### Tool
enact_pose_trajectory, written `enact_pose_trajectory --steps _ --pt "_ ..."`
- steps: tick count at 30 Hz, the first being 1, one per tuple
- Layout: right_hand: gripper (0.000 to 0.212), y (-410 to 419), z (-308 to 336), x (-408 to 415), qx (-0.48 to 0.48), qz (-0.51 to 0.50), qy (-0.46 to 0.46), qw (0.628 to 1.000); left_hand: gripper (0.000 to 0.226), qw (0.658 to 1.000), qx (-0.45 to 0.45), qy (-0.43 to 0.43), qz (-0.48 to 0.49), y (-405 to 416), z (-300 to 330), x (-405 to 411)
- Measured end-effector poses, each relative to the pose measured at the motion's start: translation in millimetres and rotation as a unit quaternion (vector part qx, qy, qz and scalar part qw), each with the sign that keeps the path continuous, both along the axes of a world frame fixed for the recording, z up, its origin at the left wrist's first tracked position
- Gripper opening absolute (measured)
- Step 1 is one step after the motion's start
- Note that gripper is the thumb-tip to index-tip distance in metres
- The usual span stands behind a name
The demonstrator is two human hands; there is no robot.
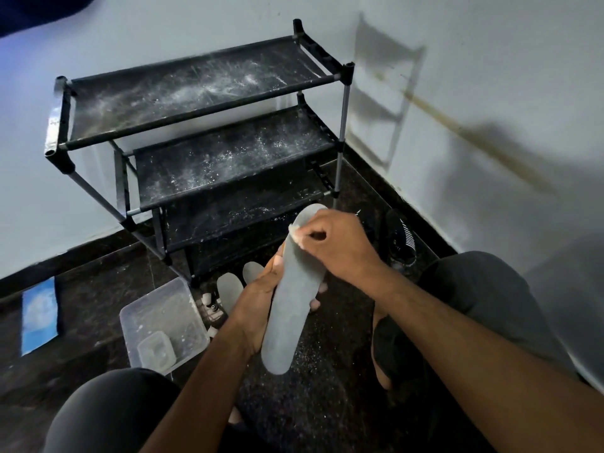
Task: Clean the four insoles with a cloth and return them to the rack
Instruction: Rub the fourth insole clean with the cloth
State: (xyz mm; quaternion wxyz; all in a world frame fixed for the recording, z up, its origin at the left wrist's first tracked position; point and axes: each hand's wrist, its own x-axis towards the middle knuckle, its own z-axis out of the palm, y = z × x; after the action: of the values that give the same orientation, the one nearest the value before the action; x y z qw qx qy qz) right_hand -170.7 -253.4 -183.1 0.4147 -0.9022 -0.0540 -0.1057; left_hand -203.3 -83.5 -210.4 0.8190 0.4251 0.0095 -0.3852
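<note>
My left hand [258,299] grips a long grey insole [291,308] from underneath, thumb on its left edge, fingertips showing at its right edge. The insole points away from me toward the rack. My right hand [333,246] pinches a small whitish cloth [295,237] and presses it on the insole's far end. Two more grey insoles [240,282] lie on the floor behind my left hand, partly hidden. The black three-shelf rack [202,93] stands in the corner, its fabric shelves dusty with white specks and bare.
A clear plastic tub [157,315] with a small container inside sits on the dark floor at the left. A blue-white card [39,315] lies further left. A black shoe [400,240] rests by the right wall. My knees frame the bottom of the view.
</note>
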Motion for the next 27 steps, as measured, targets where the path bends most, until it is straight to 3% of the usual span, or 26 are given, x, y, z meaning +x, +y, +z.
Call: enact_pose_trajectory --steps 4,9,12,15,19,21,23,25,27 --pt "0.009 -16 -4 7 -0.028 -0.143 -0.028 0.989 0.036 1.000 -0.014 0.023 0.013 2 6 -2" --pt "0.018 9 -9 -10 -0.018 0.050 0.074 0.996 0.053 0.999 0.008 -0.011 0.031 5 -1 4" --pt "0.012 -2 0 -2 0.030 -0.013 0.034 0.999 0.046 0.999 -0.010 -0.011 0.037 10 -2 7" --pt "0.007 -15 1 2 -0.001 -0.105 -0.029 0.994 0.045 0.999 -0.019 0.002 0.030 12 -3 8" --pt "0.010 0 -1 -12 -0.011 0.046 0.108 0.993 0.041 0.999 -0.010 -0.022 0.039 11 -1 7" --pt "0.012 -1 4 -12 0.042 0.071 0.137 0.987 0.041 0.999 -0.001 -0.024 0.047 11 -2 8" --pt "0.011 -9 7 -5 0.079 0.012 0.085 0.993 0.045 0.999 0.001 -0.008 0.051 12 -5 10" --pt "0.008 -16 4 1 0.044 -0.069 0.004 0.997 0.050 0.999 -0.008 0.009 0.045 13 -7 11" --pt "0.008 -13 -1 -1 0.007 -0.072 0.001 0.997 0.043 0.999 -0.021 0.009 0.035 13 -7 10"
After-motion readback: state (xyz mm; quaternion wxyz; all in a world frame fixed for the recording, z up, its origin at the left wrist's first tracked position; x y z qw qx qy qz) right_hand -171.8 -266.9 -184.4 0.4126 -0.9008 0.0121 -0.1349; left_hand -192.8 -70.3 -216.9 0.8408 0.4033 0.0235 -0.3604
